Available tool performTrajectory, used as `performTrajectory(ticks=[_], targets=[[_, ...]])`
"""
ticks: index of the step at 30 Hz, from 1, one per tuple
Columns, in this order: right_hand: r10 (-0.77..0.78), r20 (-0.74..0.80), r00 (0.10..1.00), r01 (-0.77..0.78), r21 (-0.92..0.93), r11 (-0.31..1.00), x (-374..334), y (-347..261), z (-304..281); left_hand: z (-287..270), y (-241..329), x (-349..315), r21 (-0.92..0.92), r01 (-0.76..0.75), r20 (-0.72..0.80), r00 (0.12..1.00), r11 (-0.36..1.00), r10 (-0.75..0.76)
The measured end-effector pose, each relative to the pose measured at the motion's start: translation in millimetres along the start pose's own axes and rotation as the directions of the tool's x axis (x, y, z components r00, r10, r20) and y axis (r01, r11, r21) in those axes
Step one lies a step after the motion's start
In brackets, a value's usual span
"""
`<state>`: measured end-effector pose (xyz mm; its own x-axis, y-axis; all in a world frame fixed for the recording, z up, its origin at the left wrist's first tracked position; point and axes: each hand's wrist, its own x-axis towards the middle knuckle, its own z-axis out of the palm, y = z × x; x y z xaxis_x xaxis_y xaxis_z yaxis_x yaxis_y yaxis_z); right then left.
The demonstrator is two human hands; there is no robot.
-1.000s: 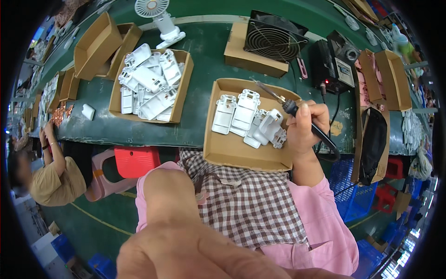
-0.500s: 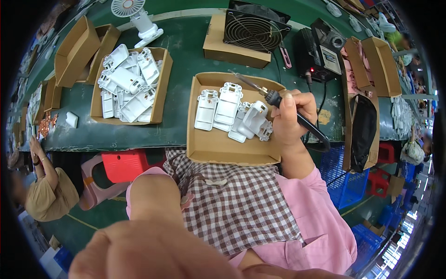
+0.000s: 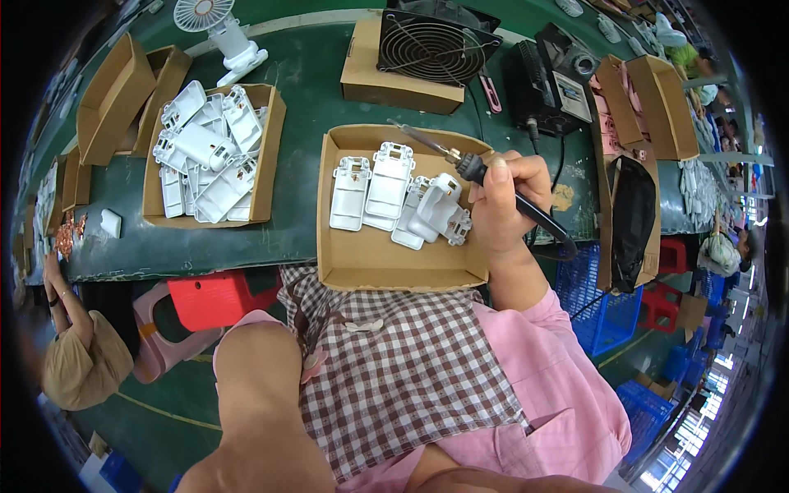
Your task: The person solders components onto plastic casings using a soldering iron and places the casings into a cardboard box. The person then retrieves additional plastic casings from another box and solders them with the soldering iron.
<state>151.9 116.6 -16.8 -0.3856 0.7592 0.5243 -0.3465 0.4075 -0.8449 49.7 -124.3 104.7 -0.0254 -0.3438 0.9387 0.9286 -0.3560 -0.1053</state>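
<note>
My right hand [image 3: 511,197] is closed around the dark handle of a soldering iron [image 3: 542,220], whose thin metal tip points up and left over a shallow cardboard tray [image 3: 370,269]. Below the iron, several white plastic casings [image 3: 388,182] lie in the tray; one curved piece [image 3: 444,209] rests tilted on others beside my fingers. My left forearm bends back toward me, and my left hand [image 3: 259,464] is at the lower edge, close to the camera. Its fingers are out of sight.
A box [image 3: 275,156] heaped with white casings stands left of the tray. Behind are a small white fan [image 3: 234,49], a black grilled fan [image 3: 436,51] on a carton, and a black soldering station [image 3: 538,82]. A red stool [image 3: 209,297] and another person [image 3: 86,353] are left.
My left hand has dropped lower, mostly out of the picture. The whole view has shifted a little; my right hand still holds the iron over the tray.
</note>
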Motion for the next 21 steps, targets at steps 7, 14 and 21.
performTrajectory(ticks=[7, 14, 21], targets=[[0.059, -0.008, 0.998, -0.058, 0.043, 0.997, -3.4, -2.7, 4.6, 14.6, -13.5, 2.4, 0.176, -0.248, -0.096, 0.959, 0.953, 0.267], [0.091, -0.035, 0.995, -0.089, 0.056, 0.994, -4.8, -3.8, 5.0, 5.9, -11.1, 16.5, -0.693, -0.167, 0.095, 0.943, 0.701, 0.319], [0.039, -0.024, 0.999, -0.038, 0.046, 0.998, -4.3, -3.8, -2.9, -48.8, -84.7, -35.4, 0.818, -0.030, 0.427, 0.701, 0.575, -0.571]])
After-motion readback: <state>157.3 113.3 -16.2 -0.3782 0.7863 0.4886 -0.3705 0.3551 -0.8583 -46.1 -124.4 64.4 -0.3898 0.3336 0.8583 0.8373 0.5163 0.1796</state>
